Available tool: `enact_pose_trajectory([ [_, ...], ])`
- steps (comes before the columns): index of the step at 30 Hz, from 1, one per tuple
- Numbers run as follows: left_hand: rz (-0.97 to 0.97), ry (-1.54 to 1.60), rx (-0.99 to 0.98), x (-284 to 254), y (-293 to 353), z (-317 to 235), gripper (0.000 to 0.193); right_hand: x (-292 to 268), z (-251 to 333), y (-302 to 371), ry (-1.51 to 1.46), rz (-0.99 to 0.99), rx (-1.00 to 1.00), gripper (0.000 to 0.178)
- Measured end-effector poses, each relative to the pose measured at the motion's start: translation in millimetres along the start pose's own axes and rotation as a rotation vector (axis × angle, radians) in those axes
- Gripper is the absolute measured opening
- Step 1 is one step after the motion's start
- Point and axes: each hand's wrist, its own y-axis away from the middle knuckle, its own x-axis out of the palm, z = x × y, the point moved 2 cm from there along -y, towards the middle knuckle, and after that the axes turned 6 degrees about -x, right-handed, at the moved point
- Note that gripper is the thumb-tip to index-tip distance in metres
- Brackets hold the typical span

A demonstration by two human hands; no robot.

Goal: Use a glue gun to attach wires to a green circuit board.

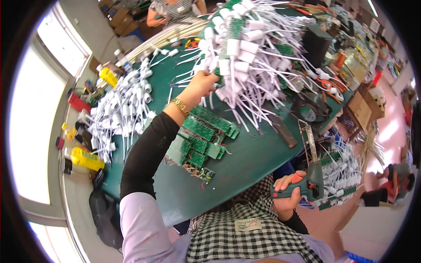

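My left hand (204, 83) reaches over the green table, fingers pinched at the end of a narrow green circuit board (218, 72) on the near-left side of a big heap. Fingertips partly hide that contact. White plastic cylinders with white wires (245, 57) and green board strips make up the heap. Low at the right, my right hand (287, 193) wraps round the grip of a green cordless power tool (312, 182) with an orange trigger. Its front end points away from me. Below my left forearm lies a stack of bare green circuit boards (201, 136).
Loose white cylinders with wires (125, 105) spread along the table's left side, beside yellow bottles (87, 158). A flat dark bar (283, 131) and a black round device (310, 109) lie right. More wired boards (340, 175) sit beyond the right edge. Another person (175, 13) is across the table.
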Motion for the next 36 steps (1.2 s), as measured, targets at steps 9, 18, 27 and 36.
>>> enact_pose_trajectory([
  [9, 0.039, -0.876, 0.576, -31.4, 44.4, 74.9, 0.03, 7.2, -28.2, 2.0, -0.017, -0.027, 0.068, 0.044],
  [18, -0.061, -0.987, 0.737, -34.9, 105.6, 98.6, 0.038, 36.4, -47.0, -19.7, -0.121, 0.042, 0.122, 0.047],
  [27, 0.002, -0.912, 0.725, -46.3, 152.3, 106.0, 0.043, 31.5, -63.0, -27.9, -0.101, 0.065, 0.011, 0.049],
  [36, -0.892, -0.776, 0.323, -234.2, 7.0, 93.8, 0.018, 35.1, -63.2, -20.9, -0.052, 0.088, 0.029, 0.055],
])
